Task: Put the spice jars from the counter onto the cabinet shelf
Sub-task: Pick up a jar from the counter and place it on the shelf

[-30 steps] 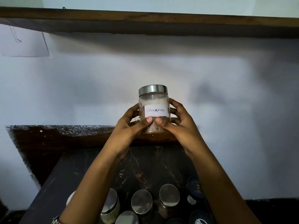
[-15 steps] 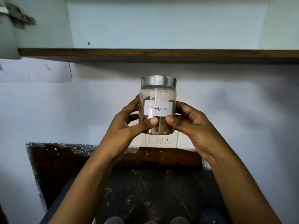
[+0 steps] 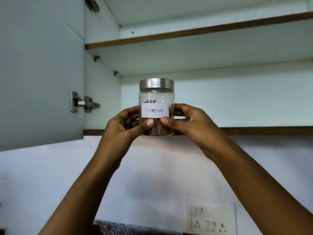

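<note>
Overhead, round glass cinnamon jar (image 3: 156,107), brushed steel lid (image 3: 156,84), both hands' fingers (image 3: 149,123) pinching it

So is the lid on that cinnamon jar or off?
On. The metal lid sits level on top of the jar.

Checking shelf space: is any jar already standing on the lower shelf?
No: the lower shelf looks bare; both hands hold the cinnamon jar.

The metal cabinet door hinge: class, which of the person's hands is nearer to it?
Left. The left hand grips the clear cinnamon jar just right of the metal cabinet door hinge; the right hand is beyond the jar.
</note>
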### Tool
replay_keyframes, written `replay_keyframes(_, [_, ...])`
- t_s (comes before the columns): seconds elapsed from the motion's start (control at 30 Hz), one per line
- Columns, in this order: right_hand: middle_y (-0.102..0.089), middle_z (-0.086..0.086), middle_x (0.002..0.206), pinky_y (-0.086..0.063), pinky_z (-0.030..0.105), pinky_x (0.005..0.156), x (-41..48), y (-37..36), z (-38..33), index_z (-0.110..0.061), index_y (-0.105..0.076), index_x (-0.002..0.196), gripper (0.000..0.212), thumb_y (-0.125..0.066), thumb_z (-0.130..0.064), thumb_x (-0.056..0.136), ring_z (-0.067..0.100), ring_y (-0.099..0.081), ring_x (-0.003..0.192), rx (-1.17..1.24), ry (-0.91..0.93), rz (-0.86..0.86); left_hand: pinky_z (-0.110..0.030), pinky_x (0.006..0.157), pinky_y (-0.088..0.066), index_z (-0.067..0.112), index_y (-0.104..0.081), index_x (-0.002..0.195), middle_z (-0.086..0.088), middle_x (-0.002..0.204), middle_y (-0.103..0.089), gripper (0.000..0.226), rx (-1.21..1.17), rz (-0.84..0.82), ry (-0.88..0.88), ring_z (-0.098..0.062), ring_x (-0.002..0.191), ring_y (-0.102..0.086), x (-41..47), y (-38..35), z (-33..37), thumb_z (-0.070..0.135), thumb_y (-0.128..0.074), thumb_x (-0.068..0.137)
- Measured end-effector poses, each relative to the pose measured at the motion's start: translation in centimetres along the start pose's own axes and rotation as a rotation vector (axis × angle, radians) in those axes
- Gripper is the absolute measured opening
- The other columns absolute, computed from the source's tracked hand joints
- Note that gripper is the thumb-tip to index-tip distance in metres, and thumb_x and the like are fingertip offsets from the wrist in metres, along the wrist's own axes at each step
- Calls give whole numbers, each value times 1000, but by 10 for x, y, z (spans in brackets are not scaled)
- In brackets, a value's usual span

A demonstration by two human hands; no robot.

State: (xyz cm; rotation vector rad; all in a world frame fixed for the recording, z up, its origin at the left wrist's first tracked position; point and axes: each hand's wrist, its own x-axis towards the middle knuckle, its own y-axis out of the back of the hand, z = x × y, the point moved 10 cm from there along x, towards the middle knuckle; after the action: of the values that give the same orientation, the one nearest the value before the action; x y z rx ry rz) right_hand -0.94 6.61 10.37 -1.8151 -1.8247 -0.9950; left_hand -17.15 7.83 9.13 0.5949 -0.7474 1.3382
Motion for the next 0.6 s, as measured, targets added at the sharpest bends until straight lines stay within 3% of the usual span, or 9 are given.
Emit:
replay_keyframes(0.1, [-68,-6,110,-52,32,94,49,-27,1,-19,-62,114,41,-75,-25,76,10,-66,101,-31,-26,-16,-29,88,-52,15,-62,121,-3,110,-72,53,91,-22,13,-17,101,-69,38,30,-3,20,-72,70])
replay_keyframes(0.23, [-66,6,115,-51,20,76,104,-71,18,-7,-57,120,46,-74,-13,78,16,-63,100,-8,-137,-62,-31,93,-49,18,-63,120,0,114,-70,39,238,9,128,-15,101,-67,83,80,-30,15,-70,82])
replay_keyframes(0.3, [-64,10,119,-49,21,74,124,-90,32,-3,-55,121,47,-74,-8,77,18,-61,100,-30,-199,-79,-34,97,-46,15,-62,121,-3,116,-68,36,283,10,214,-17,105,-64,98,98,-49,11,-66,85])
replay_keyframes(0.47, [-61,18,123,-47,38,98,148,-128,66,2,-54,119,45,-71,1,77,29,-60,109,-47,-361,-114,-31,86,-42,6,-59,123,-5,110,-65,35,428,29,370,-18,102,-58,112,125,-84,4,-61,88])
replay_keyframes(0.6, [-60,19,124,-50,25,74,154,-143,77,7,-53,120,41,-67,2,81,18,-59,82,-78,-430,-126,-31,82,-45,2,-57,123,-14,116,-64,36,528,86,404,-21,94,-57,120,136,-94,3,-62,88])
